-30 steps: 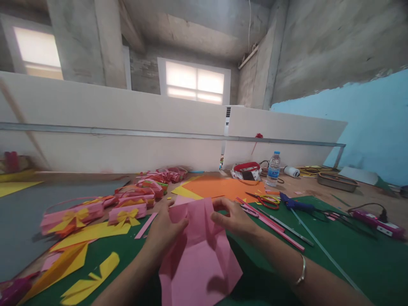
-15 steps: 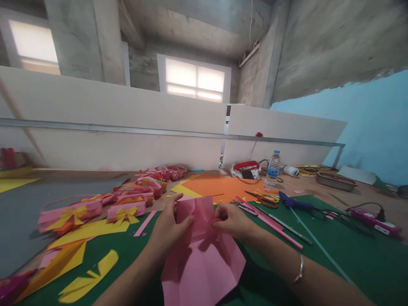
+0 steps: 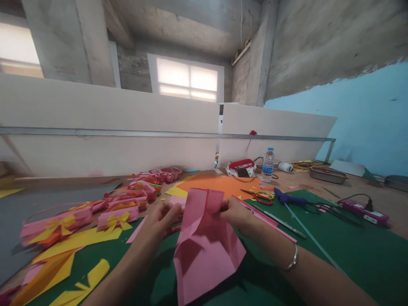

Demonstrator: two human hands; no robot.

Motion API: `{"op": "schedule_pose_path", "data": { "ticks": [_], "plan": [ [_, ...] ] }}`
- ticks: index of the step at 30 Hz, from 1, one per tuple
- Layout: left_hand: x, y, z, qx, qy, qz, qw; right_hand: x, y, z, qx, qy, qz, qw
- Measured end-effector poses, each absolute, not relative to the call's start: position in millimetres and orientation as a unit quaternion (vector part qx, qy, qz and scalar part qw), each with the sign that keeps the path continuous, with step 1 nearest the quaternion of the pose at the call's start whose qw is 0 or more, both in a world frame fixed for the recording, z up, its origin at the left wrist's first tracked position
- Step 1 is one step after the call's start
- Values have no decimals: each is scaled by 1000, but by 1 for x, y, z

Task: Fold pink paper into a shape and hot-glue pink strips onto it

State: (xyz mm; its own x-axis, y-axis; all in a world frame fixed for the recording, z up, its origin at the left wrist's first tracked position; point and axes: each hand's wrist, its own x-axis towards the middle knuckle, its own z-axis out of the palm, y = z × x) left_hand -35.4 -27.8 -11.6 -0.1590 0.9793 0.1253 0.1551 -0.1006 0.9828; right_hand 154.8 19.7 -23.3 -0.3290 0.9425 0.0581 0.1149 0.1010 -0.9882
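A creased sheet of pink paper point(image 3: 207, 250), partly folded up into a box-like shape, stands tilted in front of me. My right hand point(image 3: 236, 214) pinches its upper right edge between thumb and fingers. Just left of the paper is my left hand point(image 3: 163, 219), its thumb and fingers apart and loosely curled. Its fingertips come close to the paper's left edge; whether they touch it I cannot tell. Beneath both hands lies a green cutting mat point(image 3: 267, 272).
Finished pink paper bags with yellow bows point(image 3: 117, 216) and yellow paper cutouts point(image 3: 86, 282) lie left. Orange paper point(image 3: 219, 183) is behind the hands. On the right are scissors point(image 3: 259, 195), a pen point(image 3: 280, 221), a blue glue gun point(image 3: 288, 199), a water bottle point(image 3: 268, 165) and a purple power strip point(image 3: 365, 212).
My left hand has let go of the paper's top and moved left and down. The paper has turned and its top shifted right, still in my right hand. The view has swung slightly right.
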Motion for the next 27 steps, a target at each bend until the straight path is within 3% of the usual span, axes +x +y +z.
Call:
{"op": "schedule_pose_path", "data": {
  "ticks": [8, 14, 27],
  "plan": [
    [-40, -31, -16, 678, 524, 391, 337, 157, 18, -20, -432, -652, 499, 373],
    [-52, -21, -22, 546, 577, 398, 459, 158, 9, -12, -419, -696, 497, 306],
    [-56, -15, -35, 557, 556, 342, 513, 167, 18, -18, -436, -726, 479, 232]
  ]
}}
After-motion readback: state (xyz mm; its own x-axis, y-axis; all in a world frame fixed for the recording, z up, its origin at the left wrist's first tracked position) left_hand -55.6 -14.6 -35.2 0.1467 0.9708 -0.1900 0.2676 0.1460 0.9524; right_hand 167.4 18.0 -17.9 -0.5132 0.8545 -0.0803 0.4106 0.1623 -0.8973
